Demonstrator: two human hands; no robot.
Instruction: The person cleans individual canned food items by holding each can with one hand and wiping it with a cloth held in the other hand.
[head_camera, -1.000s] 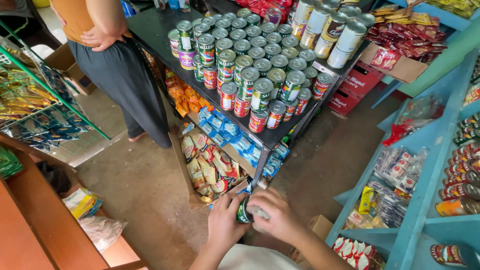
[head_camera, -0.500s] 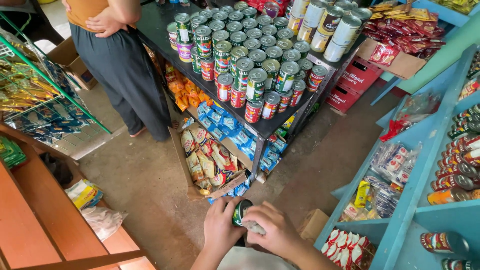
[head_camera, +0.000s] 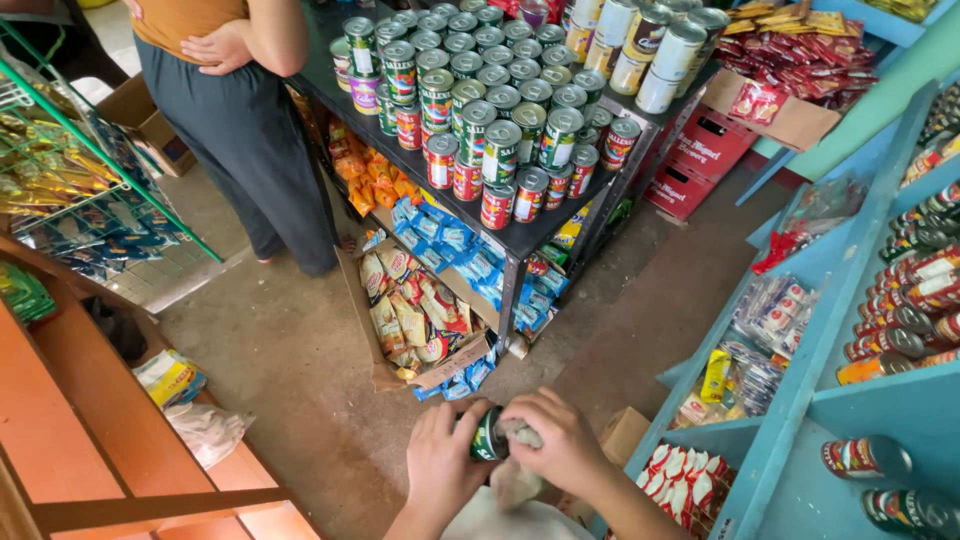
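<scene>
**Can now gripped in both hands, cloth on its top**

My left hand (head_camera: 440, 470) is closed around the dark green can (head_camera: 489, 436); my right hand (head_camera: 560, 445) presses a pale cloth (head_camera: 522, 435) against its end. Compared with a second ago the can sits higher and closer to me, further below the black shelf (head_camera: 520, 238) of stacked tins; right hand has slid over the top; so wiping looks under way. A person (head_camera: 235, 120) stands left of that shelf; blue rack (head_camera: 850, 330) right of it.
</scene>
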